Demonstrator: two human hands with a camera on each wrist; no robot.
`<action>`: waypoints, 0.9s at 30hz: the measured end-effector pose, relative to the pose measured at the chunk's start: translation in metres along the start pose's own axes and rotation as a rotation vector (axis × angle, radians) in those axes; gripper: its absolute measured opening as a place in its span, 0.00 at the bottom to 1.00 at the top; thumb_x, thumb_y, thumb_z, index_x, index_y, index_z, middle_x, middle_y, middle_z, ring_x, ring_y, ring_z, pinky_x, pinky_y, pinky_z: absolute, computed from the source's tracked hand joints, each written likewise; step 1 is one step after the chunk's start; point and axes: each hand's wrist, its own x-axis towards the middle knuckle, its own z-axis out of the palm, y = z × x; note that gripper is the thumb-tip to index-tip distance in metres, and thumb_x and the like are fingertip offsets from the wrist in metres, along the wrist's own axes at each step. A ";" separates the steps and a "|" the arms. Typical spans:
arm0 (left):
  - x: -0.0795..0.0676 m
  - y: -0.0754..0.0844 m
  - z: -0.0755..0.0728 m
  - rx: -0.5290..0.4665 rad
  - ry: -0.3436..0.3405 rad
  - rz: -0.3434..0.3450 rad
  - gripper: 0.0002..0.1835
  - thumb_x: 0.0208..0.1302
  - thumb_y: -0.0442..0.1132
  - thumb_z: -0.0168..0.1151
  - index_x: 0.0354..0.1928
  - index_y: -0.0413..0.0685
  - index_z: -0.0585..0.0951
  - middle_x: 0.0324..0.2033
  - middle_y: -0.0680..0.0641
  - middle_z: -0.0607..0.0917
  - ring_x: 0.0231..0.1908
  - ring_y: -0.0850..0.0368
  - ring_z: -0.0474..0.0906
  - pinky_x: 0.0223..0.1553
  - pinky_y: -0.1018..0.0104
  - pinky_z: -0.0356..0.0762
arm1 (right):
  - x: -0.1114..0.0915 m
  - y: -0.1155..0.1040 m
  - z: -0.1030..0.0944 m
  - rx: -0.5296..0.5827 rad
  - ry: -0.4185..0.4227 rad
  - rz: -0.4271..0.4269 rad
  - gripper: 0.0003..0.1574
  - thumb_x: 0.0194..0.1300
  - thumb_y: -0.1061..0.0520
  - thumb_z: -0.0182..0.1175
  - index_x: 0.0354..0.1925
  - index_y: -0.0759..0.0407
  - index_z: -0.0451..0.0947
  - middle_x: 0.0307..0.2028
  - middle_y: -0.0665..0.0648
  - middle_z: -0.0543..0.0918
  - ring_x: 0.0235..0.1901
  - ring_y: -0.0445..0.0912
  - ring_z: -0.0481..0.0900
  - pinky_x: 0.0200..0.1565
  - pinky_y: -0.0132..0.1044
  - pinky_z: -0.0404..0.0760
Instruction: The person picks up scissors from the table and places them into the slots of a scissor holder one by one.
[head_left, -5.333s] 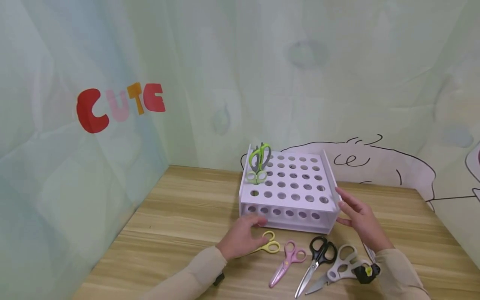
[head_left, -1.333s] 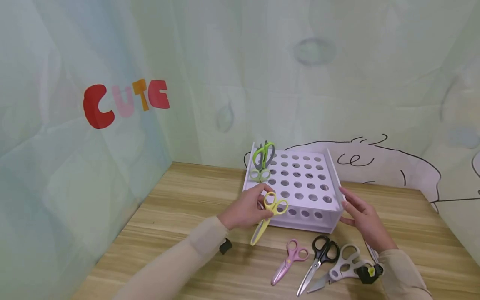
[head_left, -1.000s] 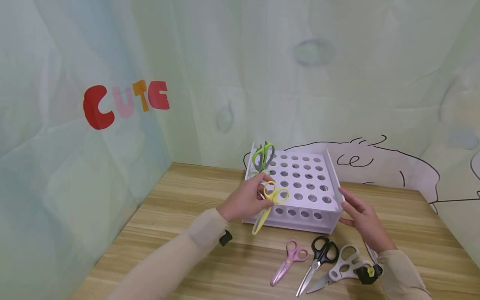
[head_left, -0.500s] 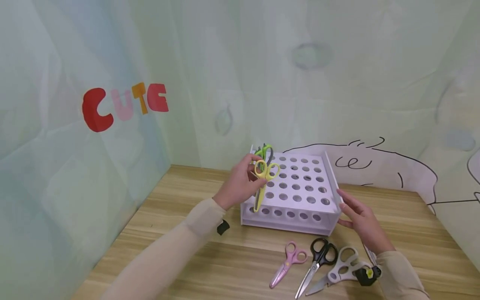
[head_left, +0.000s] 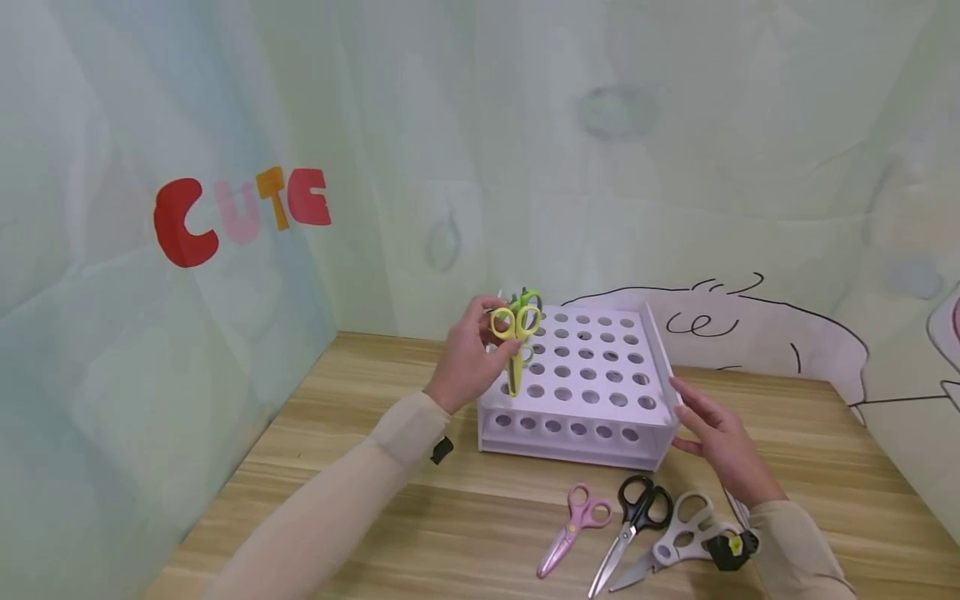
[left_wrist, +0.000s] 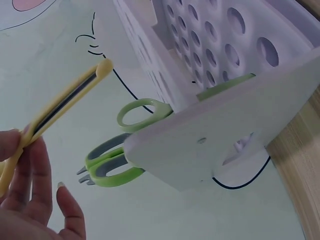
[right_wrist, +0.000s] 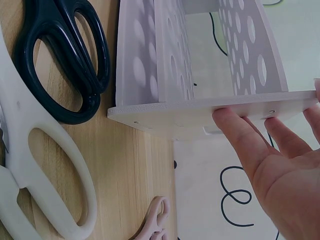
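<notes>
My left hand pinches a pair of yellow scissors by the handles, blade pointing down, over the left side of the white rack with rows of round holes. In the left wrist view the yellow scissors are apart from the rack's side panel. Green-and-grey scissors and light green scissors stand in the rack's left column, partly hidden in the head view. My right hand rests its fingers against the rack's right side; the right wrist view shows the thumb touching that panel.
In front of the rack, pink scissors, black scissors and white scissors lie on the wooden table. A pale pink looped handle shows beyond them in the right wrist view. Printed cloth stands behind.
My left hand has picked the yellow scissors up from the table, raised them and carried them toward the rack's back left. My right hand has stayed at the rack's right side.
</notes>
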 end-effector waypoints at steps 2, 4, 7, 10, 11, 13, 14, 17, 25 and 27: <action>0.000 -0.003 0.000 0.009 0.016 0.008 0.24 0.58 0.24 0.67 0.54 0.40 0.69 0.33 0.44 0.83 0.31 0.53 0.80 0.33 0.64 0.82 | 0.000 0.001 0.001 0.008 -0.003 -0.005 0.38 0.78 0.46 0.48 0.77 0.58 0.51 0.76 0.65 0.50 0.57 0.38 0.71 0.50 0.37 0.81; 0.000 -0.006 0.000 0.016 0.024 0.012 0.23 0.58 0.24 0.67 0.53 0.40 0.69 0.33 0.44 0.83 0.32 0.53 0.80 0.33 0.65 0.83 | 0.001 0.001 0.001 0.014 -0.005 -0.008 0.38 0.79 0.46 0.47 0.77 0.59 0.50 0.76 0.65 0.50 0.54 0.34 0.71 0.50 0.37 0.81; 0.000 -0.009 0.000 0.027 0.036 0.000 0.22 0.58 0.23 0.67 0.51 0.40 0.69 0.34 0.44 0.82 0.34 0.53 0.81 0.35 0.67 0.83 | 0.001 0.001 0.001 0.014 -0.002 -0.004 0.38 0.78 0.46 0.47 0.77 0.58 0.50 0.76 0.65 0.50 0.54 0.34 0.70 0.50 0.36 0.81; 0.000 -0.011 -0.001 0.052 0.046 -0.014 0.21 0.58 0.24 0.68 0.50 0.41 0.70 0.34 0.44 0.81 0.34 0.53 0.81 0.36 0.67 0.83 | 0.001 0.001 0.000 0.005 0.004 0.001 0.39 0.78 0.45 0.48 0.77 0.57 0.50 0.76 0.65 0.50 0.55 0.37 0.70 0.50 0.36 0.81; -0.001 -0.012 -0.001 0.062 0.047 -0.017 0.21 0.58 0.24 0.68 0.49 0.41 0.70 0.34 0.45 0.81 0.34 0.53 0.81 0.36 0.67 0.83 | 0.001 0.001 0.000 0.003 0.006 0.002 0.39 0.78 0.45 0.48 0.77 0.57 0.50 0.76 0.64 0.50 0.55 0.37 0.70 0.50 0.36 0.81; -0.002 -0.013 -0.001 0.088 0.048 -0.017 0.20 0.57 0.25 0.69 0.48 0.41 0.70 0.33 0.45 0.81 0.34 0.53 0.80 0.36 0.65 0.83 | 0.001 0.001 0.000 0.000 0.008 0.001 0.39 0.78 0.44 0.48 0.77 0.57 0.51 0.76 0.64 0.50 0.56 0.38 0.70 0.50 0.36 0.81; -0.003 -0.014 -0.001 0.103 0.048 -0.017 0.20 0.57 0.25 0.70 0.47 0.41 0.71 0.33 0.45 0.80 0.34 0.53 0.80 0.37 0.63 0.83 | 0.001 0.001 0.000 -0.001 0.008 0.000 0.39 0.78 0.44 0.48 0.77 0.57 0.51 0.76 0.64 0.50 0.57 0.39 0.70 0.50 0.36 0.81; -0.005 -0.016 -0.002 0.150 0.046 -0.012 0.20 0.56 0.26 0.71 0.47 0.40 0.72 0.33 0.46 0.80 0.33 0.53 0.78 0.37 0.60 0.82 | 0.001 0.001 0.000 -0.001 0.007 0.002 0.39 0.78 0.44 0.48 0.77 0.57 0.51 0.76 0.64 0.50 0.60 0.46 0.69 0.50 0.36 0.81; -0.009 -0.024 0.001 0.210 0.027 -0.028 0.18 0.56 0.29 0.72 0.44 0.44 0.73 0.33 0.49 0.80 0.33 0.54 0.77 0.36 0.60 0.82 | 0.001 0.001 0.001 -0.006 0.012 0.006 0.38 0.78 0.45 0.47 0.77 0.57 0.51 0.76 0.64 0.50 0.61 0.50 0.68 0.50 0.36 0.81; -0.010 -0.025 0.002 0.221 0.018 -0.042 0.17 0.57 0.30 0.72 0.43 0.45 0.73 0.33 0.50 0.80 0.33 0.55 0.76 0.35 0.64 0.81 | 0.001 0.001 0.002 -0.009 0.015 0.005 0.38 0.78 0.45 0.47 0.77 0.57 0.51 0.76 0.64 0.50 0.62 0.51 0.67 0.50 0.36 0.81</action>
